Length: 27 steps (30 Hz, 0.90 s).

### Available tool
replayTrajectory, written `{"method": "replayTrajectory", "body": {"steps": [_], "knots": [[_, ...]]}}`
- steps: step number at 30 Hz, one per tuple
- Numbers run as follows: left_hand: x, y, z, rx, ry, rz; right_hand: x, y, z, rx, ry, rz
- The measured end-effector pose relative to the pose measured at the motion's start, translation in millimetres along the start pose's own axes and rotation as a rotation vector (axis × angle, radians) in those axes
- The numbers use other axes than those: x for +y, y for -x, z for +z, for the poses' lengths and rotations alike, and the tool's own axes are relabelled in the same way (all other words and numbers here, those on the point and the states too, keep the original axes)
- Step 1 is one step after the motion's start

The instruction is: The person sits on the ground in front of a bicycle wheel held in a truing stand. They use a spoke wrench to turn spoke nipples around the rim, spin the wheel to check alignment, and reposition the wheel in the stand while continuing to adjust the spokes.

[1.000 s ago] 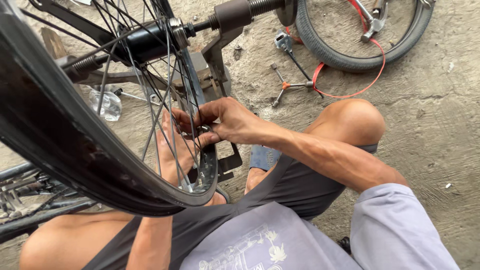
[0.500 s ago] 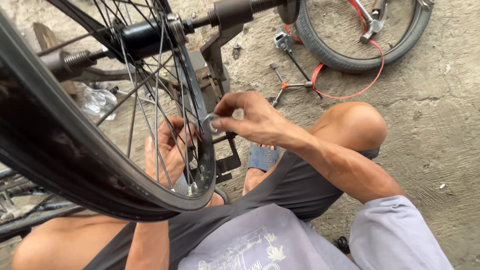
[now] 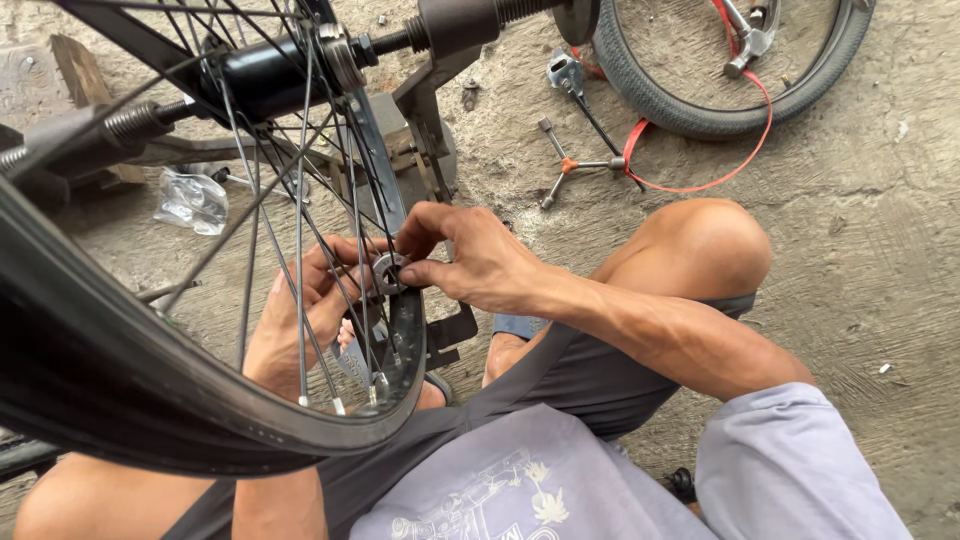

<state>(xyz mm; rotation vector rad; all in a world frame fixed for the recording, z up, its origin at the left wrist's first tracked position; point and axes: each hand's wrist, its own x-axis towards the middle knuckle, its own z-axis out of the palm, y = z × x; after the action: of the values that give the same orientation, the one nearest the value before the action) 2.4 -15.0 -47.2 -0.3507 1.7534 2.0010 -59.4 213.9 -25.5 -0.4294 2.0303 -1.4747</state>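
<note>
Since a moment ago your right hand (image 3: pixel 475 265) has slid left, pinching a spoke wrench (image 3: pixel 388 272) against the rim (image 3: pixel 408 340). Your left hand (image 3: pixel 300 310), fingers spread, braces spokes just left of it.

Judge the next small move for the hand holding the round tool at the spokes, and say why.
Probably a small turn of the round spoke tool. The right hand pinches it against a spoke just above the rim, while the left hand steadies the spokes from behind. With the tool apparently seated and the wheel braced, a slight twist looks like the fitting step.
</note>
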Motion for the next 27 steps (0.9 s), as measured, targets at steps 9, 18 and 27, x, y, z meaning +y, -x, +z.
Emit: {"method": "replayTrajectory", "body": {"steps": [9, 18, 27], "knots": [[0, -8, 7, 0.083, -0.018, 0.066, 11, -1, 17, 0.224, 0.366, -0.366], [-19, -26, 6, 0.086, -0.175, 0.086, 6, 5, 19, 0.058, 0.241, -0.268], [1, -19, 15, 0.146, -0.266, -0.069, 2, 4, 23, 0.148, 0.416, -0.233]]}}
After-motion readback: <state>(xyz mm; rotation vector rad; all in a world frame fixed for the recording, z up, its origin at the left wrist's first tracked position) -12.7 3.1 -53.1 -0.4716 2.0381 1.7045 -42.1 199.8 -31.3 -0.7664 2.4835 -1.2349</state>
